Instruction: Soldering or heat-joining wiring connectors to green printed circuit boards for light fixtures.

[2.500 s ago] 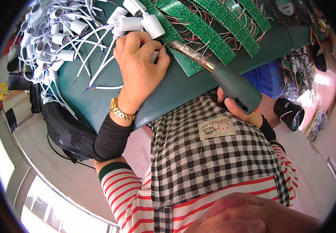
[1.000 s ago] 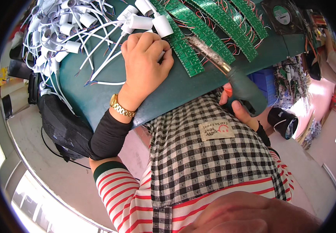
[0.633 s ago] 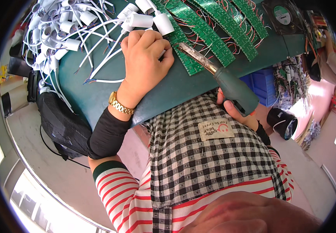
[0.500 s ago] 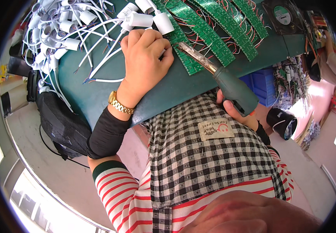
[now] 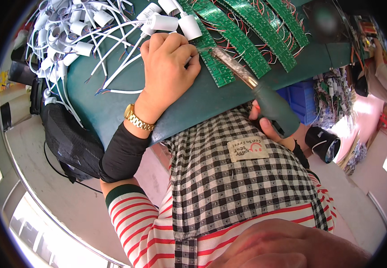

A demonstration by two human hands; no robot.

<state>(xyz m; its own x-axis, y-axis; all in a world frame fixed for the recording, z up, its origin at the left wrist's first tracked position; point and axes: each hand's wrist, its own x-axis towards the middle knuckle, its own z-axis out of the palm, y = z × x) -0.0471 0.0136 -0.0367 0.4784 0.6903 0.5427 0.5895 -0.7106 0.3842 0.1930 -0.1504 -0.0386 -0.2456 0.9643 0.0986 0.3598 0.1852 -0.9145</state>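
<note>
My left hand (image 5: pixel 167 62) is closed over the green table, its fingers curled down beside the nearest green circuit board strip (image 5: pixel 221 75). The fingertips, and whatever they pinch, are hidden behind the knuckles. White lamp sockets (image 5: pixel 189 27) with white cables lie just past these fingers. In my right hand (image 5: pixel 271 130) is a soldering iron (image 5: pixel 276 107), its dark green handle gripped near the table's front edge. The iron's scorched metal shaft slants up to the left. Its tip hovers over or touches the nearest strip, a little right of my left hand; contact cannot be made out.
A tangled pile of white sockets (image 5: pixel 81 27) and cables covers the far left. More board strips (image 5: pixel 251 31) with red and white wires lie at the back, near a dark fan (image 5: pixel 325 20). A black mesh bag (image 5: pixel 70 134), blue crate (image 5: pixel 301 100) and black bucket (image 5: pixel 323 144) stand around the table.
The soldering iron has shifted slightly right and toward me, its tip a bit farther from my left hand. My left hand has hardly moved.
</note>
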